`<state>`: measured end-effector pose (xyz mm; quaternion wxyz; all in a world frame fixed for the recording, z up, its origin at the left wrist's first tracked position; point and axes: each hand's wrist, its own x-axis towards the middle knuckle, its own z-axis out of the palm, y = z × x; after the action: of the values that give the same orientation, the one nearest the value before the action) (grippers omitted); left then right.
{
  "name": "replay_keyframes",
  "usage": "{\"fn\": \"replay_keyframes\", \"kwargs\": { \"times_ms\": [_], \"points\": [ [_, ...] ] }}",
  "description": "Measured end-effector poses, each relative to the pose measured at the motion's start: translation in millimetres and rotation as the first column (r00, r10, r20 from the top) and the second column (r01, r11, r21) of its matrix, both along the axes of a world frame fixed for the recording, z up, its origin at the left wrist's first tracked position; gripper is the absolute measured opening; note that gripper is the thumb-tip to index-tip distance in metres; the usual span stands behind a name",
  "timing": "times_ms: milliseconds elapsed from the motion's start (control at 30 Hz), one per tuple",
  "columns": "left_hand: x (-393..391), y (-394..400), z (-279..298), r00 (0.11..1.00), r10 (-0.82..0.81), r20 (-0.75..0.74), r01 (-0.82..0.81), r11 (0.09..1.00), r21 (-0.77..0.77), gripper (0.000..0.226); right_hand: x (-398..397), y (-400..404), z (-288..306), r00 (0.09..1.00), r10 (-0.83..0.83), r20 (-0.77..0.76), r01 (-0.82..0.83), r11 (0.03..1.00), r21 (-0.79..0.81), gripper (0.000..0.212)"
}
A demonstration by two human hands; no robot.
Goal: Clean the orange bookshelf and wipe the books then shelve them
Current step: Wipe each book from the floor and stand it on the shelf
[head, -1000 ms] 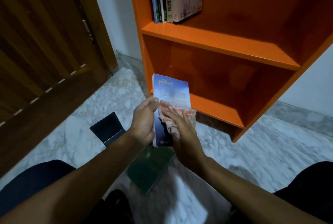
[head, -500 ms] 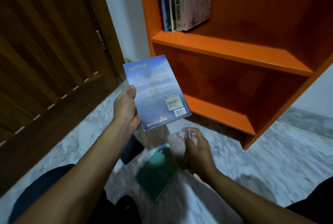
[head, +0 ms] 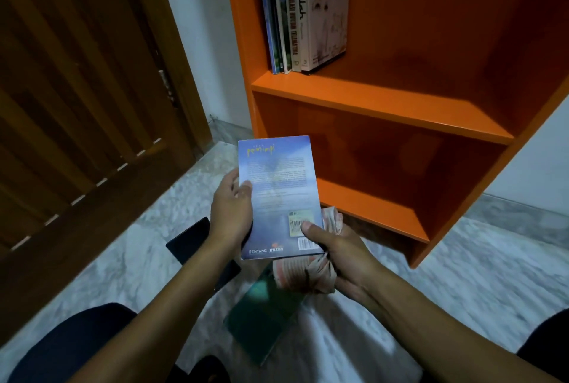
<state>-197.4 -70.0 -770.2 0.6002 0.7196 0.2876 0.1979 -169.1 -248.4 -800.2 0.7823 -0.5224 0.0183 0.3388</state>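
I hold a blue paperback (head: pixel 278 191) back cover up in front of the orange bookshelf (head: pixel 381 105). My left hand (head: pixel 231 213) grips its left edge, thumb on the cover. My right hand (head: pixel 335 247) pinches the lower right corner with the thumb on the cover, and a striped pale cloth (head: pixel 303 273) is bunched under that hand and the book. Several books (head: pixel 303 13) stand upright at the left end of the upper shelf. The lower shelf compartment holds nothing.
A green book (head: pixel 264 318) and a dark book (head: pixel 192 239) lie on the marble floor (head: pixel 123 247) below my hands. A wooden door (head: pixel 77 105) stands at the left. My knees frame the bottom corners.
My right hand, with the cloth, rose from the floor and took the book's lower right corner. The book came down and nearer, held by both hands instead of the left alone.
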Motion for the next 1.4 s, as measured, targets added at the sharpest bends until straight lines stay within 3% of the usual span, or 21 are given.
{"fn": "replay_keyframes", "kwargs": {
  "times_ms": [67,133,167,233,300,367,433,533,700,800,867,900,967,1000,1067,1133,1200,1267,1333,1400],
  "points": [
    [-2.1,-0.7,-1.2,0.999,-0.004,-0.032,0.016,0.925,0.380,0.058,-0.5,3.7,-0.7,0.985,-0.046,0.166,0.057,0.996,-0.066,0.026],
    [-3.9,-4.9,0.7,0.998,-0.066,0.009,0.051,0.843,0.536,0.069,-3.0,8.5,-1.0,0.925,-0.046,0.377,0.127,0.973,-0.193,0.022],
    [-4.7,-7.7,1.6,0.991,-0.134,0.009,0.112,0.866,0.488,0.073,-5.8,9.8,-2.3,0.885,-0.019,0.466,0.160,0.951,-0.265,0.021],
    [-4.7,-17.4,4.1,0.972,-0.235,0.022,0.228,0.959,0.170,0.079,-13.8,9.9,-3.0,0.792,0.041,0.609,0.220,0.912,-0.347,0.020],
    [-3.3,-26.0,3.7,0.970,-0.243,0.019,0.243,0.962,-0.127,0.081,-22.4,7.3,-4.3,0.658,0.122,0.743,0.265,0.886,-0.381,0.024],
    [2.3,-26.1,-5.2,0.988,-0.146,0.046,0.152,0.963,-0.220,0.067,-30.7,5.2,-5.1,0.579,0.212,0.787,0.267,0.863,-0.428,0.033],
    [4.2,-26.4,-9.6,0.997,0.000,0.074,0.018,0.968,-0.252,0.038,-34.2,5.3,-6.5,0.508,0.255,0.823,0.293,0.847,-0.444,0.044],
    [6.8,-22.0,-13.0,0.976,0.144,0.162,-0.066,0.910,-0.410,0.039,-28.1,7.5,-15.0,0.337,0.247,0.908,0.348,0.864,-0.364,0.052],
    [10.3,-10.0,-10.3,0.941,0.242,0.236,-0.109,0.879,-0.465,0.033,-20.3,10.5,-12.0,0.418,0.120,0.900,0.254,0.936,-0.243,0.037],
    [7.0,-3.4,-7.4,0.956,0.186,0.227,-0.100,0.934,-0.344,0.030,-16.6,11.1,3.3,0.606,-0.129,0.785,0.355,0.927,-0.122,0.011],
    [4.9,0.8,-7.0,0.972,0.101,0.213,-0.061,0.980,-0.189,0.032,3.4,10.3,6.5,0.723,-0.372,0.582,0.519,0.848,-0.103,0.020],
    [4.2,2.9,-7.2,0.977,0.063,0.205,-0.037,0.991,-0.127,0.034,17.5,7.7,8.5,0.779,-0.482,0.401,0.552,0.831,-0.072,0.021],
    [2.8,6.2,-6.8,0.981,-0.007,0.193,0.017,0.999,-0.051,0.040,44.3,-4.8,17.3,0.832,-0.554,0.017,0.554,0.832,0.011,0.025],
    [2.2,6.3,-5.8,0.982,-0.050,0.183,0.056,0.998,-0.029,0.043,56.0,-13.9,22.0,0.830,-0.551,-0.087,0.555,0.831,0.034,0.028],
    [1.4,4.7,-5.0,0.975,-0.149,0.163,0.149,0.989,0.007,0.049,70.4,-29.1,32.8,0.821,-0.567,-0.071,0.570,0.820,0.045,0.030],
    [-0.5,-1.4,-2.9,0.957,-0.252,0.145,0.251,0.968,0.022,0.049,72.2,-35.2,46.6,0.772,-0.603,0.203,0.612,0.791,0.022,0.024],
    [-2.8,-11.7,-1.0,0.922,-0.362,0.137,0.357,0.932,0.058,0.052,66.7,-34.5,60.9,0.631,-0.531,0.566,0.651,0.759,-0.013,0.019],
    [-6.0,-24.1,1.4,0.882,-0.449,0.142,0.439,0.893,0.099,0.054,61.0,-31.3,58.8,0.471,-0.321,0.822,0.609,0.792,-0.040,0.014],
    [-6.7,-32.6,0.8,0.857,-0.485,0.175,0.480,0.874,0.074,0.051,56.5,-26.4,39.0,0.344,0.080,0.935,0.547,0.793,-0.269,0.036],
    [-5.7,-34.0,-2.5,0.857,-0.474,0.201,0.470,0.880,0.071,0.050,48.9,-21.9,20.6,0.309,0.343,0.887,0.509,0.728,-0.458,0.048]
  ]
}}
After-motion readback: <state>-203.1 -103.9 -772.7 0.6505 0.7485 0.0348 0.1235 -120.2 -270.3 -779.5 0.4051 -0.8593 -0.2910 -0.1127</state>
